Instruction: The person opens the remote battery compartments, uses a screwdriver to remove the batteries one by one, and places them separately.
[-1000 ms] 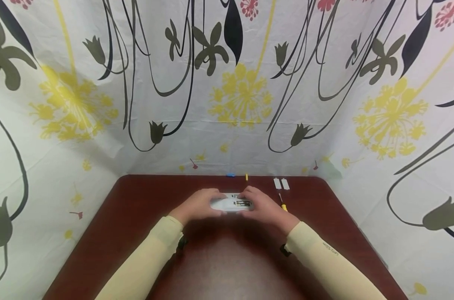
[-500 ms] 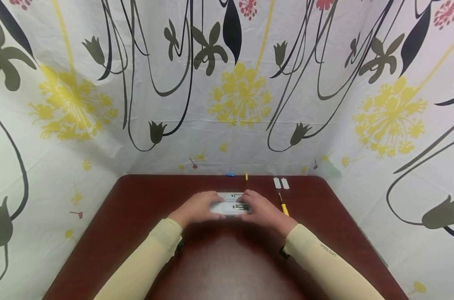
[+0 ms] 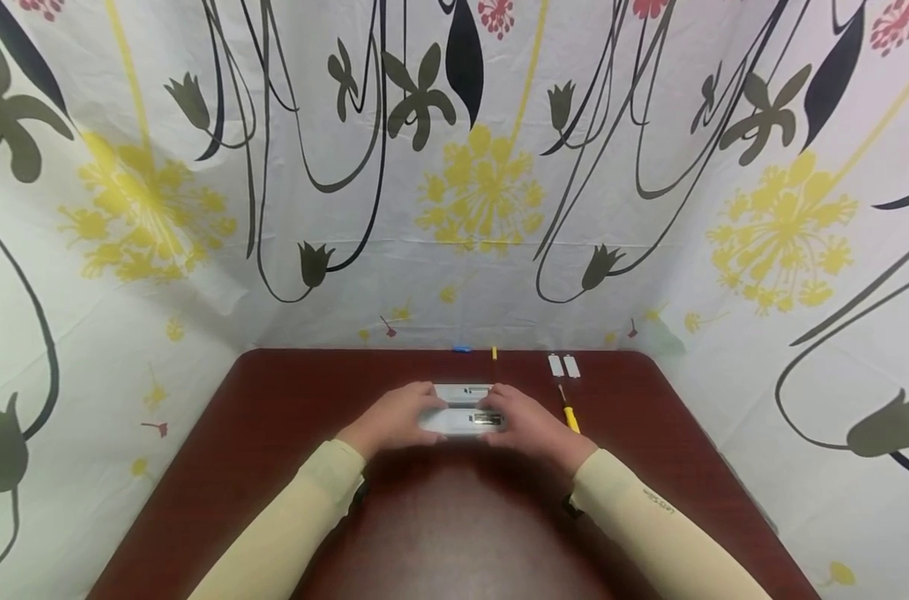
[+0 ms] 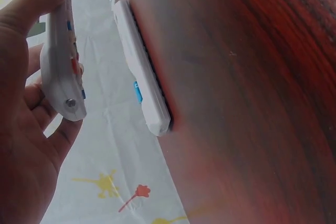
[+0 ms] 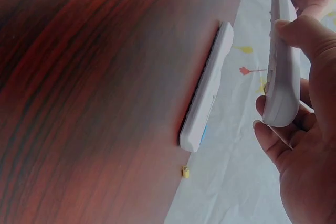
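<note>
your left hand (image 3: pixel 394 417) and right hand (image 3: pixel 525 421) each grasp an end of the white remote control (image 3: pixel 461 421), lifted just above the dark red table (image 3: pixel 289 417). a second white remote (image 3: pixel 463 391) lies flat on the table just behind it, and a yellow-handled screwdriver (image 3: pixel 569 414) lies beside your right hand.

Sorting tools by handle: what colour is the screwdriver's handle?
Yellow; the screwdriver shows best in the head view, beside the right hand.

Centre of table (image 3: pixel 274 417): remote (image 3: pixel 461 421) held off the surface between left hand (image 3: pixel 394 417) and right hand (image 3: pixel 529 421). Just behind it, flat on table: second remote (image 3: pixel 465 391). Right of hands: screwdriver (image 3: pixel 568 413). Behind screwdriver, near back edge: two covers (image 3: pixel 562 367).
</note>
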### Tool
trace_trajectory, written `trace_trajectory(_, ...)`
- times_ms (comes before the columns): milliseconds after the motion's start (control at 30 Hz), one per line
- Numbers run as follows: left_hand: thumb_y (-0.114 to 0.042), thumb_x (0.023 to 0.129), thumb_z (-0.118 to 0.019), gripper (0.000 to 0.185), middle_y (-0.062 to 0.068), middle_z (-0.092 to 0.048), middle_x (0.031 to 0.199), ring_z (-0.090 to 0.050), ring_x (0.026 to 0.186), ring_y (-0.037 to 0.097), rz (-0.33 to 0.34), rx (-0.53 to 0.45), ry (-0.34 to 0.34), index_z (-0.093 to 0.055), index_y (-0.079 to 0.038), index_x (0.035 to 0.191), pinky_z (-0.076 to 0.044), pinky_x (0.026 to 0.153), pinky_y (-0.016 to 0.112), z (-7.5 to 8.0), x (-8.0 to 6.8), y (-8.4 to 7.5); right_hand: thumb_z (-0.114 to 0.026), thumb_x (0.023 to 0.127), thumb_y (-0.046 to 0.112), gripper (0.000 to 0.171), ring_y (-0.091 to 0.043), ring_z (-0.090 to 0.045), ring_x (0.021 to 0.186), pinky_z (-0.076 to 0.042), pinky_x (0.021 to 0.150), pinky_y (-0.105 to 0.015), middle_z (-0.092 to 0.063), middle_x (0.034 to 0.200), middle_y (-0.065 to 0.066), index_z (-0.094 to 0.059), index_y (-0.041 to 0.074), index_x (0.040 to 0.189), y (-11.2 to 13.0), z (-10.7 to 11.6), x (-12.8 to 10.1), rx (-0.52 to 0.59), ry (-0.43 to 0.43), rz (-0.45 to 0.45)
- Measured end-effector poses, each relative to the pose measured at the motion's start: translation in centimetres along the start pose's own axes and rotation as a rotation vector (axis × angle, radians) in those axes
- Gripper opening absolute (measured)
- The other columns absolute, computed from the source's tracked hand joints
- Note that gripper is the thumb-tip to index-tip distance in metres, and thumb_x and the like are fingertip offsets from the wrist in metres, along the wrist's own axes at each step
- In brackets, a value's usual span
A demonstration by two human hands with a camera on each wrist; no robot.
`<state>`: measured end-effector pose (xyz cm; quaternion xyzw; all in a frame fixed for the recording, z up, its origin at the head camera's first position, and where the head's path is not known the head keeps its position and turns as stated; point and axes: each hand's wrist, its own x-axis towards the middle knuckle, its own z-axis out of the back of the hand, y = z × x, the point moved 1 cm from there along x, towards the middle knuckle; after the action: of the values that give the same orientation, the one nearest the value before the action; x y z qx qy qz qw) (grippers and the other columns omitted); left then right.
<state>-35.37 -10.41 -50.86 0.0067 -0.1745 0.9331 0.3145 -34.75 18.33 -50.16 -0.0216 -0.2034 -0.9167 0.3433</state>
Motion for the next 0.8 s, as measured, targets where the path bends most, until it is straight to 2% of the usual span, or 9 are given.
trace_trajectory(167,-0.062,0.093,-0.085,0.059,-0.007,-0.064,0.127,-0.059,0.111,0.013,-0.006,0.022,-0.001,-0.077,-0.026,0.139,-0.053,0.101,0.036,-0.2,-0.1,0.0,-0.089,0.095,0.042,0.044,-0.011,-0.057,0.105,-0.056,0.090,-0.033,-0.060,0.119,0.007,-0.073,0.020,0.130,0.1,-0.1,0.0,0.010,0.005,0.021)
trace_trajectory(300,-0.060,0.094,-0.085,0.057,-0.006,-0.064,0.129,-0.059,0.113,0.013,-0.012,0.024,-0.005,-0.077,-0.025,0.138,-0.053,0.102,0.037,-0.3,-0.1,0.1,-0.089,0.095,0.043,0.044,-0.010,-0.057,0.107,-0.056,0.091,-0.032,-0.060,0.122,0.008,-0.073,0.022,0.131,-0.1,-0.3,0.0,0.011,0.013,0.001)
trace_trajectory(533,-0.054,0.092,-0.089,0.049,-0.008,-0.065,0.117,-0.061,0.106,0.012,-0.045,0.014,-0.009,-0.080,-0.025,0.131,-0.054,0.098,0.035,-0.7,0.0,0.3,-0.088,0.096,0.043,0.044,-0.011,-0.058,0.108,-0.056,0.095,-0.034,-0.064,0.125,0.007,-0.073,0.021,0.131,-0.4,-0.9,0.1,0.015,0.049,-0.022)
trace_trajectory(800,-0.045,0.091,-0.092,0.048,-0.008,-0.066,0.115,-0.063,0.103,0.011,-0.022,-0.013,0.016,-0.079,-0.021,0.131,-0.056,0.098,0.035,-1.2,-0.1,0.3,-0.088,0.097,0.042,0.044,-0.011,-0.058,0.108,-0.056,0.097,-0.034,-0.065,0.126,0.006,-0.074,0.020,0.132,-0.4,-1.3,0.1,-0.016,0.067,-0.038)
